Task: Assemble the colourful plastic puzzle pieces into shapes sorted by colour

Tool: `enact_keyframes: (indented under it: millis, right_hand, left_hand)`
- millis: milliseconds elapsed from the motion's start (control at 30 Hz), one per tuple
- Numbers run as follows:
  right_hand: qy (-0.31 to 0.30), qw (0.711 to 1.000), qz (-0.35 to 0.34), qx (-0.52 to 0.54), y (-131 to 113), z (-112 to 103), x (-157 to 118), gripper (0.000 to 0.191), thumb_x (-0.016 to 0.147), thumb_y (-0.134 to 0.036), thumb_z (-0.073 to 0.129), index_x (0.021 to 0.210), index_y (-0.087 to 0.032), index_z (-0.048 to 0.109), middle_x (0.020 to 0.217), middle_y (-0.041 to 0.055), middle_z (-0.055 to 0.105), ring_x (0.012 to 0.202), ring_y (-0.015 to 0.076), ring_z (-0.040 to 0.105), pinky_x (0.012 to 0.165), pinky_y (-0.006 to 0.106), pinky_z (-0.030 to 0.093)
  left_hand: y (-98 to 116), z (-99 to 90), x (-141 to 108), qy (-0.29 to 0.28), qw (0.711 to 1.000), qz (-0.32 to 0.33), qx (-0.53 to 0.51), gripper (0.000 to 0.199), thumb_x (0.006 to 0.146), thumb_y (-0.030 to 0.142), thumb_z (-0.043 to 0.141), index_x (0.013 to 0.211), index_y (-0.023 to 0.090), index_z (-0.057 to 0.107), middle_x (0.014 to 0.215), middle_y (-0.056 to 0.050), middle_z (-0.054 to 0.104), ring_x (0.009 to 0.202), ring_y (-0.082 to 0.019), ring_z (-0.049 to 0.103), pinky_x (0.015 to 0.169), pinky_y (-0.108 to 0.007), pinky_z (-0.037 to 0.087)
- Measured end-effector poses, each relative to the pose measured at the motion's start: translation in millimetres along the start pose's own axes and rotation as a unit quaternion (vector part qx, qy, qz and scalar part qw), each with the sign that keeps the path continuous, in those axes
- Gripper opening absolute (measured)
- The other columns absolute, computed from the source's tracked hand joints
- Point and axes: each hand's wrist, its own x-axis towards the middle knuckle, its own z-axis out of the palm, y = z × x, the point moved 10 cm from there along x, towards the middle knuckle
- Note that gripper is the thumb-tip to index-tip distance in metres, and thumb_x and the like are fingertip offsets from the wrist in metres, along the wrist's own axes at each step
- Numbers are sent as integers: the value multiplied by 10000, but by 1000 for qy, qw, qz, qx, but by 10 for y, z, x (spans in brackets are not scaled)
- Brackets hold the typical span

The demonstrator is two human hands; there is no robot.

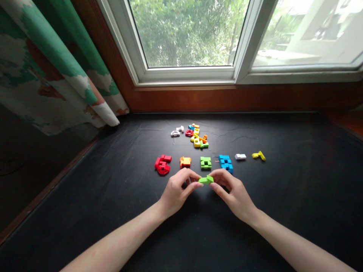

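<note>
A small light-green plastic piece is pinched between my two hands, above the black surface. My left hand grips its left end between thumb and fingers, and my right hand holds its right end the same way. Just beyond them lies a row of pieces: red ones, an orange one, a green one and joined-looking blue ones. A white piece and a yellow piece sit farther right.
Behind the row is a loose pile of mixed pieces, with white pieces at its left. The black tabletop meets a wooden window frame. A patterned curtain hangs at the left.
</note>
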Motion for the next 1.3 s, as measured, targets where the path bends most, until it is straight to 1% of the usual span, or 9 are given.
enact_keyframes:
  millis: [100, 200, 333, 400, 500, 700, 833, 933, 1300]
  right_hand:
    - [21, 996, -53, -72, -125, -33, -13, 121, 941, -253, 565, 1056, -229, 592, 959, 51, 684, 827, 203, 656, 743, 314, 542]
    - [39, 983, -120, -135, -260, -50, -45, 150, 935, -189, 541, 1068, -240, 588, 1019, 71, 667, 951, 230, 638, 821, 345, 529]
    - [42, 967, -161, -195, -315, -79, -48, 138, 935, -186, 553, 1048, -247, 602, 1050, 80, 659, 1028, 251, 614, 888, 389, 505]
    - [50, 955, -171, -239, -323, -116, -28, 113, 934, -198, 571, 1029, -242, 613, 1070, 82, 663, 1039, 259, 603, 908, 410, 479]
    - [72, 928, -169, -325, -317, -172, 17, 95, 935, -208, 589, 1016, -223, 637, 1125, 98, 661, 1087, 290, 573, 928, 450, 424]
    - [80, 880, -139, -447, -235, -153, 84, 85, 923, -217, 623, 986, -206, 680, 1236, 121, 648, 1167, 349, 518, 958, 508, 344]
    - [81, 872, -129, -465, -189, -158, 104, 112, 922, -232, 635, 1024, -213, 677, 1248, 117, 649, 1168, 344, 518, 953, 493, 337]
    - [89, 869, -129, -469, -186, -181, 107, 124, 922, -238, 640, 1039, -207, 669, 1227, 115, 660, 1156, 336, 530, 948, 477, 336]
    - [104, 878, -136, -447, -198, -212, 72, 74, 917, -215, 643, 989, -205, 657, 1144, 85, 686, 1105, 307, 557, 924, 438, 346]
  left_hand:
    - [1, 14, -1, -5, 1000, 2, 1, 161, 921, 290, 644, 873, 139, 671, 784, -43, 669, 685, -145, 597, 638, -252, 502]
    - [8, 27, -1, -8, 1000, 6, 3, 157, 919, 290, 646, 872, 143, 673, 784, -43, 673, 686, -147, 598, 635, -255, 504]
    - [23, 47, -4, -14, 1000, 17, 21, 127, 932, 267, 621, 905, 154, 671, 823, -51, 681, 724, -157, 609, 650, -262, 516]
    - [42, 43, -5, -10, 999, 28, 39, 98, 935, 231, 609, 985, 162, 658, 920, -71, 688, 805, -176, 625, 696, -280, 537]
    - [97, 56, -13, -6, 994, 57, 92, 188, 931, 174, 595, 1118, 177, 617, 1090, -107, 660, 1019, -225, 620, 865, -361, 552]
    - [202, 292, -76, -80, 967, 115, 215, 233, 910, 175, 612, 1142, 154, 608, 1296, -166, 597, 1218, -290, 563, 1029, -468, 500]
    - [208, 421, -115, -128, 944, 127, 275, 438, 902, 314, 655, 1287, 130, 552, 1452, -204, 506, 1355, -346, 465, 1086, -526, 446]
    - [188, 466, -117, -157, 936, 120, 293, 553, 908, 386, 643, 1370, 120, 496, 1494, -198, 473, 1401, -352, 417, 1097, -528, 427]
    - [114, 511, -112, -208, 917, 88, 328, 651, 954, 497, 535, 1450, 92, 421, 1540, -143, 434, 1442, -324, 351, 1137, -486, 367]
